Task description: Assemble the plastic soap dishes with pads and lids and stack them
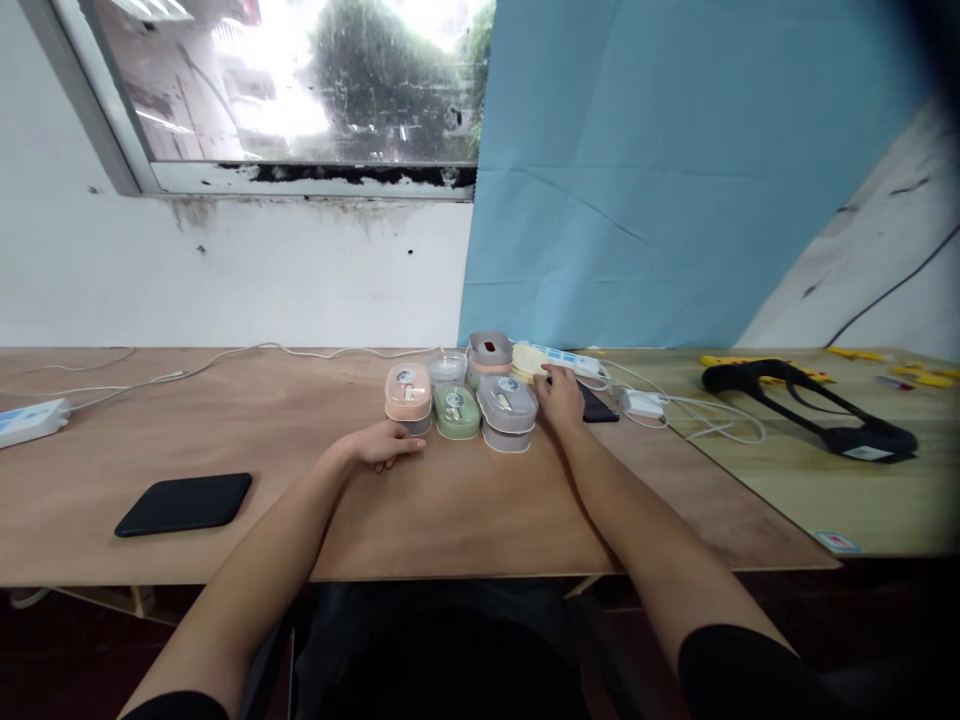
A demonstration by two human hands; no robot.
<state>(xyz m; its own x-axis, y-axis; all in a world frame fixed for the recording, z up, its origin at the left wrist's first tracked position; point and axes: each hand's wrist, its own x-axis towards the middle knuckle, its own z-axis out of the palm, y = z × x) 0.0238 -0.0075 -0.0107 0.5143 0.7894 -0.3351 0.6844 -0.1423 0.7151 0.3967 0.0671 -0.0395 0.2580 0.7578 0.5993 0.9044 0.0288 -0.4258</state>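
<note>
My left hand (385, 445) rests on the table at the near left corner of a peach-lidded box (407, 390) with a grey base. Its index finger points right, the other fingers bend loosely, and it holds nothing. My right hand (562, 396) is beside a grey lidded box (508, 405), with its fingertips at a pale yellow container (526, 358); whether they touch is unclear. Between the peach and grey boxes stands a green lidded box (457, 411). Behind are a clear container (448, 366) and a grey open-topped container (490, 348), partly hidden.
A black flat case (184, 503) lies at left, near a white power strip (34, 421). Beyond my right hand are a dark phone-like slab (598, 404), a white charger (643, 404) with loose cables and another power strip (566, 358). A black strap frame (817, 415) lies far right.
</note>
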